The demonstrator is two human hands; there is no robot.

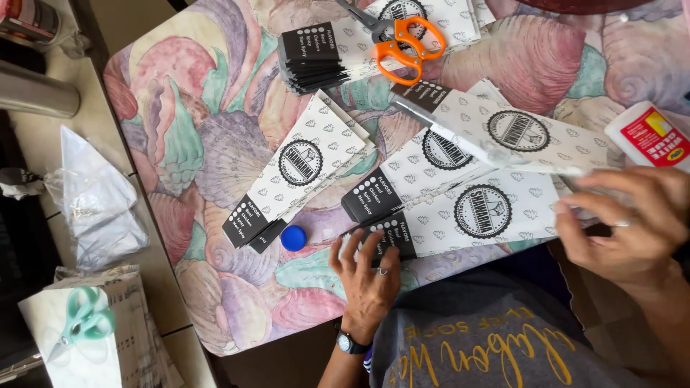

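Observation:
My left hand [366,276] lies flat with spread fingers on the black end of a white patterned paper sleeve [474,215] near the table's front edge. My right hand [625,215] is blurred at the right end of the same sleeve, fingers pinched on a clear plastic ruler [489,147] that slants across the sleeves. Further sleeves [438,154] lie fanned under it. A small stack of the same sleeves [298,169] rests to the left, with a blue bottle cap [292,238] beside it.
Orange scissors [402,39] lie on another sleeve stack [323,54] at the back. A white glue bottle [650,136] lies at the right. The tablecloth [208,144] has a shell pattern. Teal scissors [83,323] and plastic bags [97,201] sit on the side counter at left.

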